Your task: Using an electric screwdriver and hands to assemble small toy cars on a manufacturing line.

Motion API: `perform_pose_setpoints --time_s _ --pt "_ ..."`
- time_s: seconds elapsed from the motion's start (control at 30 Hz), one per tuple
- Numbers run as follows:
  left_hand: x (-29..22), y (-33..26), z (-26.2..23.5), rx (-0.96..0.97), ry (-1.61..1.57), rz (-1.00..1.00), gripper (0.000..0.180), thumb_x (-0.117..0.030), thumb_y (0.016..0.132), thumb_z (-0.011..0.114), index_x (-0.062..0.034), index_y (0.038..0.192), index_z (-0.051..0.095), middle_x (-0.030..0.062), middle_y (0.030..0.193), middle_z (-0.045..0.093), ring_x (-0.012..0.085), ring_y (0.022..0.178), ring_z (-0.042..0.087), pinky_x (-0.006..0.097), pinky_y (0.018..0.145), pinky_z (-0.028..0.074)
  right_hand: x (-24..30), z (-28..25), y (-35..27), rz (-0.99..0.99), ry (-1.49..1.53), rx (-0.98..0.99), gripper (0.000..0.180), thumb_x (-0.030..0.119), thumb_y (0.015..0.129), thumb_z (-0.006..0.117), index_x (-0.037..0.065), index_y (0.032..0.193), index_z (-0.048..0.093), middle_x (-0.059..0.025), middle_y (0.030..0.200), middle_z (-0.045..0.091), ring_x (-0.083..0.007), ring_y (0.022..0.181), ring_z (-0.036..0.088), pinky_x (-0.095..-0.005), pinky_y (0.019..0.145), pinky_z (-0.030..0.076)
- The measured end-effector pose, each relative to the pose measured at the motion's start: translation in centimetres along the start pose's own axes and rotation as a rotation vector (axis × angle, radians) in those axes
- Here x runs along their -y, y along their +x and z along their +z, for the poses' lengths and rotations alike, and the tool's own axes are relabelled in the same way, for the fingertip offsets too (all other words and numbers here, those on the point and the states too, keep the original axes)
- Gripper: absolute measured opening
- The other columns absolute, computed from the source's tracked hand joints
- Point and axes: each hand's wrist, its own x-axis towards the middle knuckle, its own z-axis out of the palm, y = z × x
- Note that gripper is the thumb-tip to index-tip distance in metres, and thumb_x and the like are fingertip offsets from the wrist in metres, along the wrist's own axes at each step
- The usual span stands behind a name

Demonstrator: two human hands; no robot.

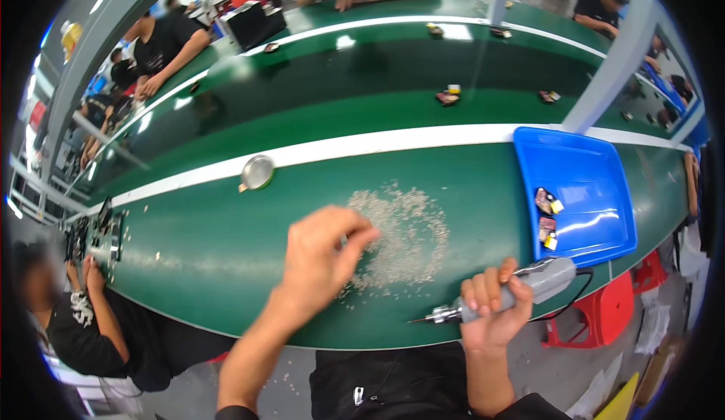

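My right hand [495, 307] is wrapped round a grey electric screwdriver [549, 278], its thin bit pointing left over the near edge of the green bench. A dark cord runs from the tool's back end. My left hand [321, 250] is over the left side of a spread pile of tiny pale pieces [408, 235], too small to name. Its thumb and forefinger are pinched together; whatever is between the fingertips cannot be made out.
At the right stands a blue tray [585, 231] with small dark-red and yellow units [547, 230]. A round metal dish [257, 171] sits toward the back left. Beyond a white rail [340, 149], more units [448, 97] lie on the green belt. Co-workers sit left and across; a red stool [604, 314] stands right.
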Motion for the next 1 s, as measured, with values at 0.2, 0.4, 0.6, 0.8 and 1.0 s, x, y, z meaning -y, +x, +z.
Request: perform_pose_setpoints --time_s 0.2,0.4,0.6,0.8,1.0 --pt "5.4 10.6 6.5 0.055 0.047 0.014 0.013 -0.004 0.087 0.058 0.0036 0.094 0.065 0.0134 0.073 0.066 0.0228 0.064 0.062 0.033 0.062 0.049 0.8 -0.5 -0.9 0.002 -0.023 0.007 0.012 0.02 0.087 0.048 0.01 0.083 0.045 0.0014 0.053 0.035 -0.0105 0.045 0.035 -0.0285 0.052 0.036" --pt "7.5 15.7 12.8 0.103 0.229 0.036 0.032 -0.005 0.085 0.056 0.0011 0.116 0.051 0.0162 0.085 0.064 0.034 0.08 0.062 0.042 0.072 0.048 0.4 -0.8 -1.1 0.084 -0.018 0.035 0.013 0.022 0.087 0.047 0.009 0.083 0.046 -0.0001 0.052 0.036 -0.0118 0.046 0.037 -0.03 0.054 0.037" --pt "6.6 18.2 16.3 0.149 0.523 0.08 0.047 -0.014 0.08 0.065 0.0008 0.121 0.046 0.0196 0.101 0.055 0.0349 0.098 0.056 0.042 0.078 0.052 0.8 -1.8 -0.9 0.105 0.026 0.061 0.013 0.021 0.087 0.047 0.008 0.087 0.046 -0.0027 0.055 0.039 -0.0145 0.049 0.04 -0.0329 0.06 0.038" --pt "9.0 20.1 16.3 0.202 0.599 0.124 0.047 -0.011 0.082 0.062 0.0012 0.124 0.045 0.0206 0.102 0.056 0.035 0.101 0.054 0.042 0.081 0.051 0.8 -1.8 -1.3 0.133 0.023 0.079 0.012 0.021 0.086 0.046 0.009 0.087 0.046 -0.0027 0.055 0.039 -0.0148 0.049 0.039 -0.0328 0.059 0.037" --pt "10.8 18.5 12.3 0.214 0.502 0.309 0.036 -0.006 0.086 0.056 0.0041 0.121 0.054 0.017 0.112 0.057 0.0343 0.103 0.052 0.039 0.091 0.045 0.3 -1.7 -1.0 0.11 -0.004 0.061 0.014 0.023 0.087 0.049 0.009 0.086 0.045 -0.0024 0.055 0.038 -0.0145 0.048 0.038 -0.0324 0.056 0.036"
